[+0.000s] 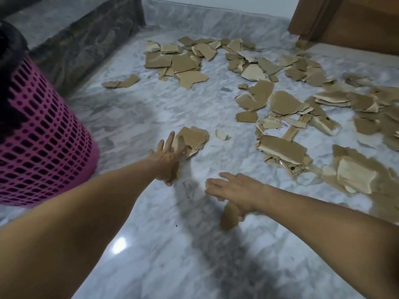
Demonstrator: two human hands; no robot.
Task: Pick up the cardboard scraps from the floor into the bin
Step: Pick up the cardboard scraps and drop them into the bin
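Both forearms were bare from the lower frame edge to the wrists, with no sleeve showing. The left hand [167, 157] and the right hand [234, 189] wore no gloves, and neither wrist carried a watch or band. Motion blur softened the fingers.

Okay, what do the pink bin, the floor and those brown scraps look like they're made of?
The pink bin: likely moulded plastic, its wall a grid of small holes. The floor: polished marble or marble-look tile, grey veins and a glossy glare spot. The brown scraps: torn cardboard, matte, with ragged edges.
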